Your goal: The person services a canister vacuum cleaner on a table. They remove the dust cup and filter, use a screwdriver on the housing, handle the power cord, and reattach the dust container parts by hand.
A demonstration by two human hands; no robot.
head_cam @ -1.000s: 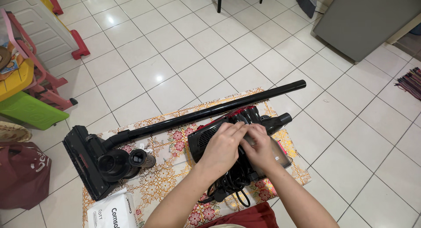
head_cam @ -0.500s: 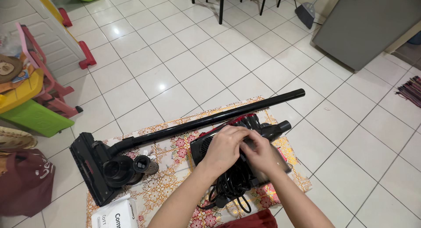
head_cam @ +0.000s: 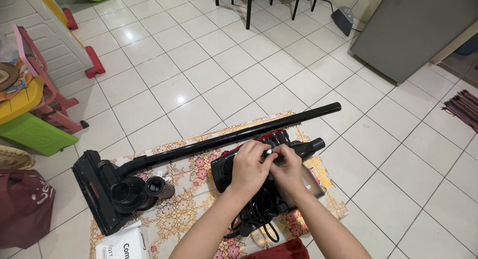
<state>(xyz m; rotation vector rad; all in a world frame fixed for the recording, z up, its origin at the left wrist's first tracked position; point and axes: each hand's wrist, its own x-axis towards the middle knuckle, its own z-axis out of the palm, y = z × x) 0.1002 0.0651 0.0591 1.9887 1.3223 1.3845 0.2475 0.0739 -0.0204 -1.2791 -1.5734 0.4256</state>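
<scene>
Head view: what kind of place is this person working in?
Most likely a home, perhaps a dining or play area: white tiled floor, colourful plastic children's furniture, chair legs, and a black vacuum cleaner on a floral cloth.

left hand (head_cam: pixel 247 168): fingers curled, palm down | right hand (head_cam: pixel 288 167): touching left

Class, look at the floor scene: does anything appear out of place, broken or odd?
The vacuum is in pieces. Its long tube with the floor head lies apart from the motor body, across a floral cloth. Both hands, left and right, rest on the body. Nothing looks spilled or visibly broken.
</scene>
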